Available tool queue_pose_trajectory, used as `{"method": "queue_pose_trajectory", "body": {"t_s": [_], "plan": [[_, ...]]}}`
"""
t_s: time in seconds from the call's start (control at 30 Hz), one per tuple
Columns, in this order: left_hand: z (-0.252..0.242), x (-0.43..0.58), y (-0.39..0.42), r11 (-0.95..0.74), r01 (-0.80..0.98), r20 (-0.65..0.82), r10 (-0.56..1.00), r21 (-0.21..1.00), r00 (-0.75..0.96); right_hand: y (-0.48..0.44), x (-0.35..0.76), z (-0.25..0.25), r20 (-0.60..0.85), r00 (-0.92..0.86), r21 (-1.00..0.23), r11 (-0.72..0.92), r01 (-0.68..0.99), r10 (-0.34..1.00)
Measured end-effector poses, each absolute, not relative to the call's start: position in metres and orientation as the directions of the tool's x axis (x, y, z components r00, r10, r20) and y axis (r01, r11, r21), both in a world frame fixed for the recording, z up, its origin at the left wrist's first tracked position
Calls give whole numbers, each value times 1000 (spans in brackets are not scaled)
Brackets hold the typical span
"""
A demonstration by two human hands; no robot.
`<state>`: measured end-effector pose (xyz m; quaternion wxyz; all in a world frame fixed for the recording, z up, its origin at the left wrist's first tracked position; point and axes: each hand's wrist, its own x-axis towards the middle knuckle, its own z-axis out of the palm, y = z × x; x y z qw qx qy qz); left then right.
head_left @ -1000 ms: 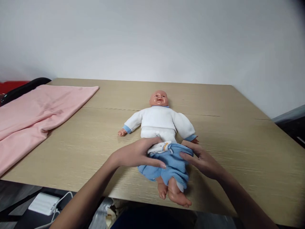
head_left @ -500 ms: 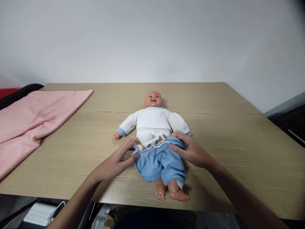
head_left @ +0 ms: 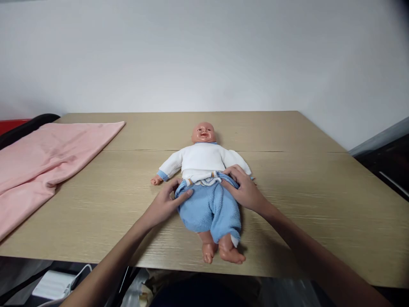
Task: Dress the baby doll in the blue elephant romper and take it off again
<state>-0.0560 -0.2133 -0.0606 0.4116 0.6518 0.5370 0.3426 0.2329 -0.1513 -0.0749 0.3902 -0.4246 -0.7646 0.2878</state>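
Observation:
A baby doll (head_left: 204, 133) lies on its back on the wooden table, head toward the wall and feet toward me. It wears a white sweater (head_left: 203, 157) with blue cuffs and fuzzy blue pants (head_left: 200, 209). My left hand (head_left: 168, 199) pinches the pants' waistband at the doll's hip on the left. On the other side, my right hand (head_left: 244, 187) grips the same waistband, thumb in front and fingers behind. The waistband sits just below the sweater's hem, its patterned inner lining partly turned out. Both bare feet (head_left: 230, 252) stick out of the leg openings.
A pink cloth (head_left: 54, 166) is spread over the table's left side, near a black curved edge (head_left: 44, 117). Beyond the wooden table (head_left: 306, 183) rises a pale wall (head_left: 204, 55). Below the front edge lies a white box with a cable (head_left: 54, 285).
Both hands have pulled the waistband up toward the sweater's hem. Less of the patterned lining shows, and the legs and feet have shifted slightly up and left in view.

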Motion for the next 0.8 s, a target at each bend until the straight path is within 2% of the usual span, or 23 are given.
{"method": "queue_pose_trajectory", "body": {"t_s": [0.07, 0.13, 0.33, 0.47, 0.6, 0.73, 0.8], "plan": [[-61, -57, -211, -246, 518, 186, 969, 819, 166, -151, 233, -75, 418, -341, -726, 535, 432, 842], [-66, -57, -203, -319, 518, 269, 948, 793, 172, -149, 230, -75, 409, -335, -723, 525, 449, 849], [-83, -50, -147, -125, 280, 124, 992, 952, 23, -130, 212, -79, 385, -149, -731, 399, 553, 911], [-89, -45, -117, -130, 89, 117, 984, 988, 134, -111, 210, -86, 337, -76, -784, 325, 528, 938], [-91, -56, -118, -94, 86, 75, 976, 992, 204, -107, 225, -93, 284, -125, -813, 308, 494, 951], [-92, -78, -142, -83, 173, 31, 958, 981, 284, -123, 252, -100, 213, -221, -837, 294, 461, 952], [-93, -84, -156, -67, 184, 9, 953, 981, 302, -135, 262, -108, 149, -231, -883, 234, 406, 962]]}}
